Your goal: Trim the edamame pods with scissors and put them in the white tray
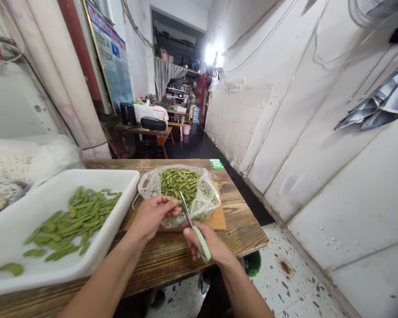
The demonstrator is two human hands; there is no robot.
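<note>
A clear plastic bag [207, 194] full of green edamame pods [181, 180] lies open on a brown board [219, 216]. My left hand [155, 213] is over the near left side of the bag, thumb and fingers pinched on a green pod [172, 199] that is mostly hidden by the fingers. Just right of it, my right hand [207, 240] grips scissors [201, 243] with pale green handles. Their blades point up and away, close to my left fingertips. On the left, a white plastic tray [124, 183] holds a loose heap of pods [76, 216].
The wooden table [245, 221] ends at a slanting right edge. A green QR-code card [216, 164] lies at its far edge. White plastic bags [29, 157] sit behind the tray. Below the table stands a green bin [253, 263]. A masked person [168, 98] sits at a far table.
</note>
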